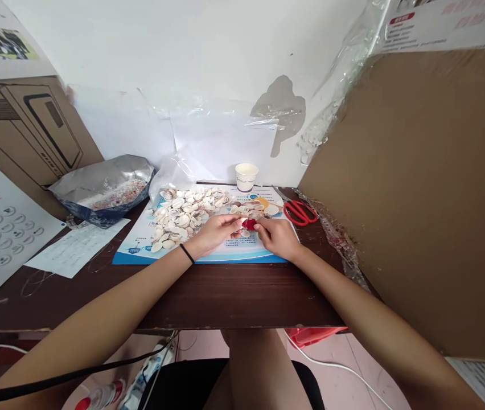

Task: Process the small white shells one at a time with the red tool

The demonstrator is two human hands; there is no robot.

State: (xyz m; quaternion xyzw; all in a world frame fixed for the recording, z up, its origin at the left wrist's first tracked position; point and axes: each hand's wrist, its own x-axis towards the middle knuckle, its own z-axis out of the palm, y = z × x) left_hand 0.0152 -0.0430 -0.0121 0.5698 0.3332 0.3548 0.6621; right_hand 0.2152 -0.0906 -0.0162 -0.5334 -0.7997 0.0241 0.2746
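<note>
My left hand (219, 229) and my right hand (277, 236) meet over a blue-edged printed sheet (234, 250) on a dark wooden table (208, 296). Both pinch a small red object (249, 224) between their fingertips; what it is I cannot make out. A black band circles my left wrist. Just beyond my left hand lies a heap of pale seashells (186, 212), with several brownish shells (259, 206) beyond my right hand.
A white paper cup (246, 176) stands at the back. Red-handled scissors (300, 212) lie to the right. A silvery bag (103, 188) of small bits and a paper sheet (75, 247) lie at the left. Cardboard panels (422, 188) wall in both sides.
</note>
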